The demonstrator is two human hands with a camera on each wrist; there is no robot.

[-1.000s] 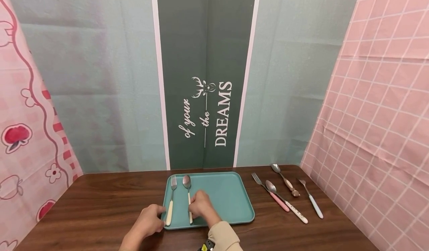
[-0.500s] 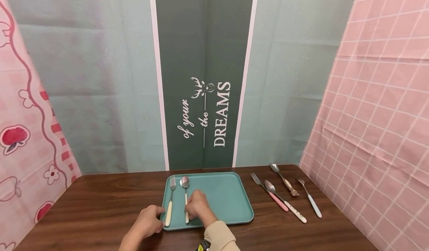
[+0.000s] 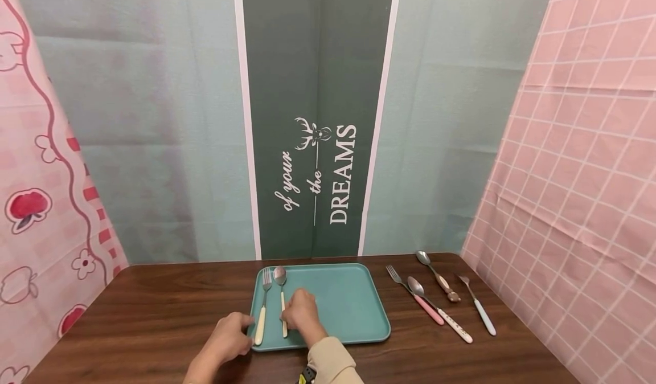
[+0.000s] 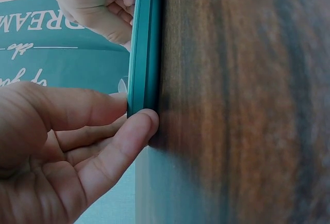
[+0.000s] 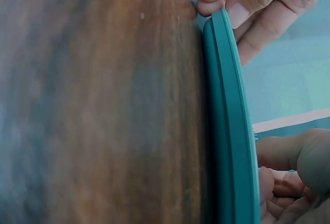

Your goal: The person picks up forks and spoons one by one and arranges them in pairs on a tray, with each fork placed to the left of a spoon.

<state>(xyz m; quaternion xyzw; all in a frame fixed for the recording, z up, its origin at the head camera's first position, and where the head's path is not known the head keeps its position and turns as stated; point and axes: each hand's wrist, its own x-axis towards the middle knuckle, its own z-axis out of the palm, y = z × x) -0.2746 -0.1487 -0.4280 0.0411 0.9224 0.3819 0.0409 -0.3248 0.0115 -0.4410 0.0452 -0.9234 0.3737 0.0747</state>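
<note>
One teal tray, smooth, flat and round-cornered, sat at lower centre on the wood-grained table. It bore one cream-handled fork and one cream-handled spoon, both metal-headed. The hands were apart: the left hand pinched the tray's lower-left corner, while the right hand pinched the spoon's slim handle. At lower right lay two more forks, one pink-handled and one pale-blue-handled, plus two more spoons, one white-patterned, one brown-handled.
</note>
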